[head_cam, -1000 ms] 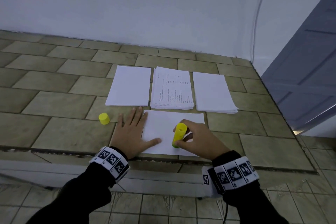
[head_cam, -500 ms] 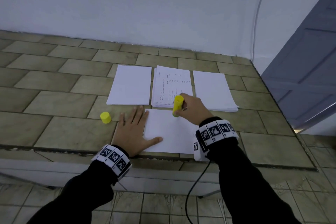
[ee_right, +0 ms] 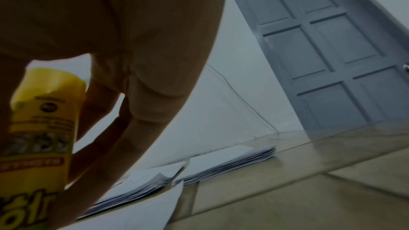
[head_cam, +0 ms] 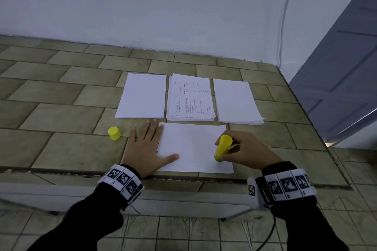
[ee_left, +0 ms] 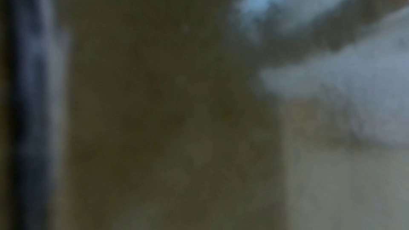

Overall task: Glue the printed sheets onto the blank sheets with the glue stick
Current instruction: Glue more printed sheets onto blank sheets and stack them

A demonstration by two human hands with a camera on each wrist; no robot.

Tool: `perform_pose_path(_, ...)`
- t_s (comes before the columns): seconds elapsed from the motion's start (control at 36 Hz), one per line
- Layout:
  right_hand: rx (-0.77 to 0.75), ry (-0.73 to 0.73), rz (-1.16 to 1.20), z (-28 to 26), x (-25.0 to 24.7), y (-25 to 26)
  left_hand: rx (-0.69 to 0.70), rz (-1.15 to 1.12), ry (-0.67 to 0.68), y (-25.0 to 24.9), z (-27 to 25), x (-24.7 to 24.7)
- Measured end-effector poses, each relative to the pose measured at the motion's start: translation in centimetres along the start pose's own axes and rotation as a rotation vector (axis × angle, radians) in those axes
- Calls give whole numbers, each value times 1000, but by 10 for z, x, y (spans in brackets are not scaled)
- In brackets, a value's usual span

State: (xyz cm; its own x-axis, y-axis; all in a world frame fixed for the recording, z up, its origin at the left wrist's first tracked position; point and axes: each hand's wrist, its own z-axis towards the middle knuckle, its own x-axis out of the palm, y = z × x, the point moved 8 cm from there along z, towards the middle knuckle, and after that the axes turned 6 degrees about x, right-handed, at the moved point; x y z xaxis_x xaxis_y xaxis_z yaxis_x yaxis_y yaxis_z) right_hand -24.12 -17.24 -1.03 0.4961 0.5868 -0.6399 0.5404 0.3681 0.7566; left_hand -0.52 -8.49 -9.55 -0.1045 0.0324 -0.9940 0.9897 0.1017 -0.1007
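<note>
The tiled counter (head_cam: 61, 116) carries everything. At its near edge lies a single blank sheet (head_cam: 191, 144), and the rest can be placed from it. Just beyond the sheet's far edge sit three stacks: a blank stack (head_cam: 142, 96) to the far left, the printed stack (head_cam: 190, 98) straight behind, and another blank stack (head_cam: 236, 102) to the far right. The left hand (head_cam: 145, 144) lies flat with straight, spread fingers over the sheet's left edge, thumb on the paper, pressing it down. The right hand (head_cam: 244, 152) is over the sheet's right part, fingers and thumb curled round the yellow glue stick (head_cam: 222, 147), which tilts with its lower end touching the paper near the right front corner. The yellow cap (head_cam: 114, 133) stands on the counter to the left of the sheet, apart from the left hand.

The left wrist view is a dark blur; nothing there can be made out. In the right wrist view the palm hides most of the glue stick (ee_right: 42, 128), its tip is cut off, and its label is too blurred to read.
</note>
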Motion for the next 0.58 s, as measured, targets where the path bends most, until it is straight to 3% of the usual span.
perform_pose_path(0.17,-7,22,-32,-3,-5,-4,4,6,0,-1,0,1)
perform_pose_path(0.58,45,-153,-176,65,-41,-13,8,-15,7,-2,-1,-1)
